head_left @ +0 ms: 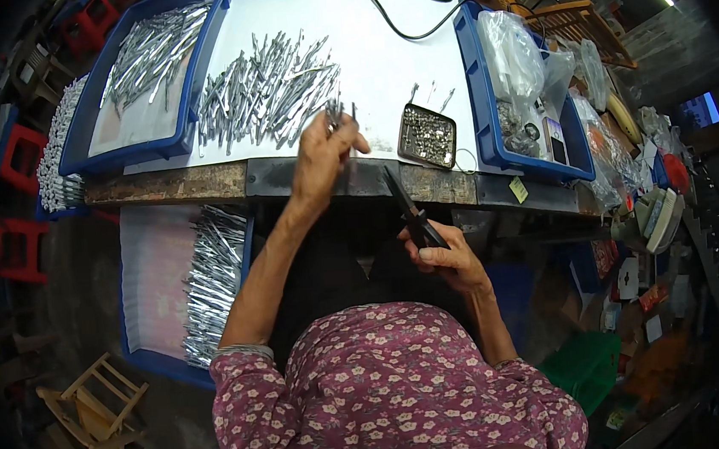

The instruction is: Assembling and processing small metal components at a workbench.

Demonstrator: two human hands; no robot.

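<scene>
My left hand [325, 152] is raised over the near edge of the white table top, fingers pinched round a few thin metal strips [334, 117]; motion blur hides their exact shape. Just beyond it lies a loose pile of silvery metal strips [271, 91]. My right hand [455, 261] is closed round a long, narrow black hand tool [410, 209], whose tip points up and left toward the table edge. Its exact kind is not clear. Right of my left hand sits a square tin [427, 136] with small metal parts in it, and a few slim pieces [431, 92] lie behind.
A blue tray [188, 124] of metal strips stands at the left, and another blue tray [153, 360] of them sits below the table. At the right, a blue bin [479, 86] holds plastic bags. A black cable [393, 26] loops at the back.
</scene>
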